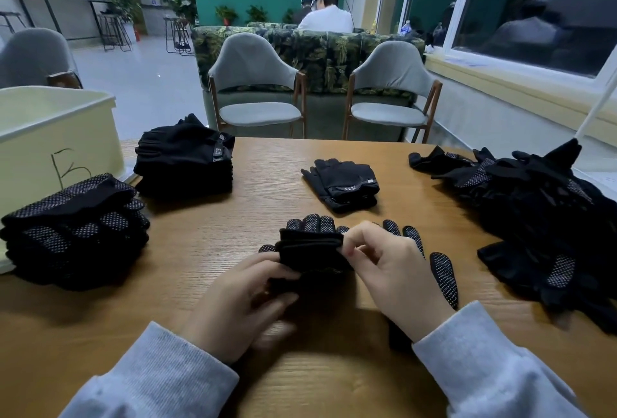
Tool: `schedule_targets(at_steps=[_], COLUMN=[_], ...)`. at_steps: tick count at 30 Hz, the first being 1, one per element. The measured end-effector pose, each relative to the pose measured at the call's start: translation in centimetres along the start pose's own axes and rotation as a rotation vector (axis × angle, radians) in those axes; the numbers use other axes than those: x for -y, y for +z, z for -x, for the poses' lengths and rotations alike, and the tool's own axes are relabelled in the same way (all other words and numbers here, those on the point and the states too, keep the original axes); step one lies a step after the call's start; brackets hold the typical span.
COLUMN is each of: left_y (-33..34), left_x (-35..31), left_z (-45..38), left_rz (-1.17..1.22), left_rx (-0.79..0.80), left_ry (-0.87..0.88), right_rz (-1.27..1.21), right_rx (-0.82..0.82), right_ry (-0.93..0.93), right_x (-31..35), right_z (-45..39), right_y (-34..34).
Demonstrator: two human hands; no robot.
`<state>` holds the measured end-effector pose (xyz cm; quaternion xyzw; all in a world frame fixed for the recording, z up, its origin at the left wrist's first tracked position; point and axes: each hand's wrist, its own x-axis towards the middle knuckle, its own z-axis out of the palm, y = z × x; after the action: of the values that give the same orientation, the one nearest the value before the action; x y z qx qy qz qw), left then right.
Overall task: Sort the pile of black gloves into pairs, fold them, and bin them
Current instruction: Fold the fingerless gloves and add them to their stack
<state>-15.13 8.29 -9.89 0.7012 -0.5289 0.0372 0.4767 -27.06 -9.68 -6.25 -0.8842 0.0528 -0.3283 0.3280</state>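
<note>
Our grey sleeves (160,374) lead to the left hand (233,300) and right hand (394,270), both pinching the dotted glove pair (310,247) mid-fold at near centre; a loosened pinch could let it unfold.

The unsorted glove pile (547,213) runs off the frame's right edge.

Your left hand (233,300) and right hand (387,270) both pinch a dotted glove pair (310,247) mid-fold on the wooden table (267,210). Two folded stacks (183,163) sit far left beside the pale yellow bin (50,137); the unsorted pile (547,213) lies right.
</note>
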Motion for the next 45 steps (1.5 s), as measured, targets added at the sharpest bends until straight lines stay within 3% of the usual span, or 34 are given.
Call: schedule_targets(at_steps=[9,17,24,30,35,39,42,45], left_y=[0.4,1.0,1.5,1.7,1.8,1.3,0.7,0.4], left_x=[0.9,1.6,1.7,1.9,1.9,1.4,0.8,0.0], left_z=[-1.2,-2.9,-3.4,-3.3,-3.1,-2.8,-2.3,-1.5], left_rz=[-0.053,-0.191,-0.294,-0.296,-0.29,-0.316,-0.344,-0.366], left_rx=[0.007,0.004,-0.053,0.009,0.06,-0.07,-0.16,-0.129], left_ry=[-0.182,-0.231,-0.268,-0.238,-0.258,-0.273,-0.33,-0.4], right_rz=[0.078,0.267,0.392,0.607,0.643,0.541,0.543,0.519], right_rx=[-0.041,0.188,0.284,0.467,0.406,0.221,0.251,0.302], right_ry=[0.042,0.103,0.149,0.216,0.133,-0.062,-0.081,-0.069], right_x=[-0.4,-1.0,-1.1,-1.4,-1.2,-1.2,-1.2,-1.1], right_z=[-1.3,-1.4,-1.4,-0.9,-0.7,-0.6,-0.4,-0.4], right_y=[1.1,1.5,2.3,2.6,2.7,2.9,3.2,3.1])
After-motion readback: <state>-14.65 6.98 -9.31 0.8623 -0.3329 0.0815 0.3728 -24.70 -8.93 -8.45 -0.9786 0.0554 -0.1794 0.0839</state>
